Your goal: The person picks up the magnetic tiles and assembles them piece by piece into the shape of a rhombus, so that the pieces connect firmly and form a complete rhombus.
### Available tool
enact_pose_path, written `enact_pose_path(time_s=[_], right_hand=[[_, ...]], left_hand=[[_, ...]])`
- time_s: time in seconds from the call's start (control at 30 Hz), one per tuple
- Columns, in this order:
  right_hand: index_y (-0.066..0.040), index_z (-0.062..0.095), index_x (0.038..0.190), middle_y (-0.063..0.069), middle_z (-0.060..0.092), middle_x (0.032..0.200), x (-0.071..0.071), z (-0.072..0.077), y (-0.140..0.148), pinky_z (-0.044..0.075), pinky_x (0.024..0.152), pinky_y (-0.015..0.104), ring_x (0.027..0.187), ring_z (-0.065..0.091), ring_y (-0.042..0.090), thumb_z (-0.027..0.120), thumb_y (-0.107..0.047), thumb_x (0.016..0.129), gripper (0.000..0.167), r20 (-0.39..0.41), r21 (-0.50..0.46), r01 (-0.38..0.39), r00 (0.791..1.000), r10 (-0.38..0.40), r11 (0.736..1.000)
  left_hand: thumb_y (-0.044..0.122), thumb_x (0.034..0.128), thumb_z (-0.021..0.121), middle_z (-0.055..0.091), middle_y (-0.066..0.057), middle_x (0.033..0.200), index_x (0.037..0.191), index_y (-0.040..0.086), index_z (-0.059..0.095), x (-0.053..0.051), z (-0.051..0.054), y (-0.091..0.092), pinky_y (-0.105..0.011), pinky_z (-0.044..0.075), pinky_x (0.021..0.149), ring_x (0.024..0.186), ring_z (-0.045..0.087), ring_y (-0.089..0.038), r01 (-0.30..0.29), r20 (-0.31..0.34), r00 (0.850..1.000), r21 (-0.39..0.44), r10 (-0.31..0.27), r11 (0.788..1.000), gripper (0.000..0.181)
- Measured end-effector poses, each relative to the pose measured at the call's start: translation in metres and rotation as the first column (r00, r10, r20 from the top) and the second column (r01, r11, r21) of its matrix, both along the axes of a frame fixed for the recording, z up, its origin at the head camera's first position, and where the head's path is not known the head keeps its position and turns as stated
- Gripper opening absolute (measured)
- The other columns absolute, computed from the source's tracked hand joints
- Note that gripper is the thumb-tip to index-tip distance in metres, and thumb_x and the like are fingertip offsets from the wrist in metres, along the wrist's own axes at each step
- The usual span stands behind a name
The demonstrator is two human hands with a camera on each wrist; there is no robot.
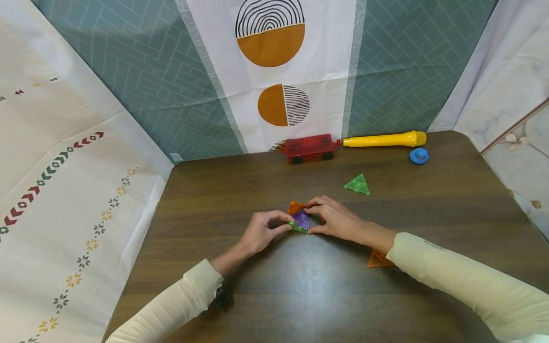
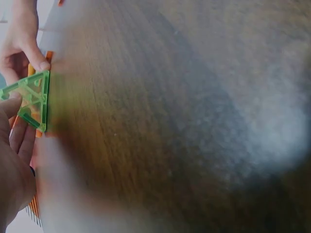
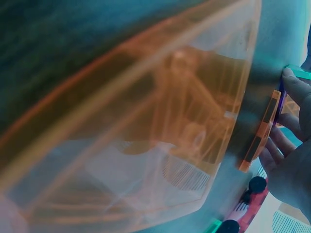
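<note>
Purple tile (image 1: 302, 219) (landmark): small, translucent, between the two hands in the head view; the right wrist view gives only its thin edge.

Left hand (image 1: 265, 230): left of the purple tile; thumb and fingers nearly together, pinching a green tile.

Green tile (image 1: 299, 228): at the purple tile's near side, a sliver from the head; the left wrist view alone shows its triangular frame and inner struts, thumb on its face.

Right hand (image 1: 334, 218): right of the purple tile; thumb and index finger parted, gripping that tile by its edges.

Orange tile (image 1: 295, 207): just beyond the purple tile; edge-on in the right wrist view. Whether joined: cannot tell.

Loose green triangle (image 1: 358, 185): beyond and right of the purple tile, flat on the wooden table (image 1: 206, 190); head view.

Second orange triangle (image 1: 379, 258): nearer than the purple tile and to its right, partly covered by the right sleeve (image 1: 454, 271).

Red toy wagon (image 1: 310, 147): well beyond the purple tile, black wheels.

Yellow toy microphone (image 1: 385, 139) and blue toy duck (image 1: 419, 156): beyond and right of the purple tile; head view only.
</note>
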State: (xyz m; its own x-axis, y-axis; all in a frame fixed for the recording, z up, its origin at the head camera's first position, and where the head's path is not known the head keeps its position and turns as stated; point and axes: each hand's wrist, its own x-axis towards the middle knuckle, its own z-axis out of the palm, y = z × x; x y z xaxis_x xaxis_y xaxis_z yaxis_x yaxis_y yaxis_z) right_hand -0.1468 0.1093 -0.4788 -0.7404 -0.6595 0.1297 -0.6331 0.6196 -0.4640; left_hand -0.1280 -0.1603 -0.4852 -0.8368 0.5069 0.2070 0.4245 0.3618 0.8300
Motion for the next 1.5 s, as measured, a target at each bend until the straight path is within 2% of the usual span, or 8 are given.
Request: enact_pose_path(time_s=[0.23,0.43,0.6,0.7,0.83,1.03,1.23,1.5], right_hand=[[-0.001,0.074,0.132,0.014,0.064,0.137,0.000,0.001,0.000,0.057,0.094,0.044,0.106,0.059,0.023,0.092,-0.033,0.086,0.059,0.008,-0.007,0.005,1.000,-0.005,1.000],[-0.003,0.072,0.134,0.014,0.064,0.138,0.001,0.001,-0.001,0.055,0.102,0.051,0.119,0.062,0.029,0.092,-0.034,0.086,0.061,0.038,-0.014,0.025,0.999,-0.025,1.000],[-0.006,0.072,0.132,0.013,0.062,0.139,0.000,0.002,0.000,0.049,0.109,0.057,0.125,0.060,0.033,0.094,-0.034,0.084,0.060,0.035,-0.040,0.030,0.999,-0.029,0.999],[-0.007,0.073,0.129,0.013,0.060,0.143,0.000,0.002,0.001,0.046,0.110,0.061,0.129,0.058,0.035,0.095,-0.033,0.083,0.057,0.015,-0.082,0.030,0.999,-0.028,0.996],[-0.009,0.075,0.128,0.014,0.056,0.151,0.001,0.006,0.001,0.042,0.112,0.065,0.137,0.054,0.038,0.094,-0.032,0.084,0.052,0.010,-0.145,0.008,1.000,-0.006,0.989],[-0.011,0.075,0.131,0.010,0.049,0.161,0.002,0.010,-0.004,0.040,0.116,0.062,0.144,0.049,0.036,0.089,-0.031,0.090,0.048,0.042,-0.194,-0.056,0.997,0.066,0.979],[-0.009,0.074,0.136,0.008,0.049,0.161,0.000,0.008,-0.009,0.043,0.116,0.056,0.143,0.051,0.032,0.086,-0.030,0.093,0.049,0.042,-0.189,-0.094,0.994,0.104,0.978],[-0.009,0.076,0.133,0.009,0.055,0.156,0.001,0.005,-0.013,0.047,0.112,0.055,0.136,0.058,0.031,0.086,-0.025,0.093,0.044,0.031,-0.204,-0.074,0.996,0.082,0.976]], left_hand=[[0.010,0.0955,0.080,0.079,0.005,0.112,0.114,0.016,0.080,-0.002,0.000,0.003,-0.034,0.059,0.096,0.110,0.073,-0.014,-0.021,-0.033,0.999,0.005,0.021,1.000,0.019],[0.009,0.0954,0.080,0.079,0.002,0.115,0.117,0.016,0.079,0.000,-0.001,0.003,-0.039,0.060,0.094,0.111,0.074,-0.017,-0.031,-0.066,0.997,0.025,0.033,0.999,0.023],[0.008,0.0918,0.084,0.077,-0.001,0.116,0.120,0.011,0.075,0.001,0.001,0.000,-0.043,0.061,0.093,0.107,0.075,-0.021,-0.065,-0.182,0.981,0.052,0.074,0.997,0.030],[0.007,0.0895,0.086,0.071,-0.008,0.129,0.132,0.004,0.068,0.000,0.003,-0.003,-0.041,0.060,0.096,0.117,0.071,-0.024,-0.088,-0.232,0.968,0.028,0.093,0.996,0.046],[0.012,0.0891,0.087,0.057,-0.014,0.151,0.151,0.000,0.053,-0.002,0.003,-0.006,-0.039,0.055,0.104,0.132,0.062,-0.028,-0.073,-0.202,0.978,-0.088,0.054,0.993,0.072],[0.018,0.0933,0.084,0.054,-0.011,0.157,0.161,0.006,0.045,-0.005,-0.002,-0.007,-0.039,0.053,0.106,0.125,0.068,-0.027,-0.011,-0.152,0.988,-0.248,-0.027,0.969,0.079],[0.017,0.0944,0.084,0.063,-0.012,0.147,0.157,0.007,0.050,-0.006,-0.006,-0.003,-0.039,0.056,0.102,0.116,0.071,-0.025,-0.024,-0.163,0.986,-0.280,-0.023,0.960,0.072],[0.018,0.0949,0.083,0.069,-0.014,0.135,0.150,0.003,0.058,-0.008,-0.009,0.000,-0.043,0.059,0.096,0.109,0.071,-0.026,-0.044,-0.192,0.981,-0.304,-0.016,0.952,0.062]])
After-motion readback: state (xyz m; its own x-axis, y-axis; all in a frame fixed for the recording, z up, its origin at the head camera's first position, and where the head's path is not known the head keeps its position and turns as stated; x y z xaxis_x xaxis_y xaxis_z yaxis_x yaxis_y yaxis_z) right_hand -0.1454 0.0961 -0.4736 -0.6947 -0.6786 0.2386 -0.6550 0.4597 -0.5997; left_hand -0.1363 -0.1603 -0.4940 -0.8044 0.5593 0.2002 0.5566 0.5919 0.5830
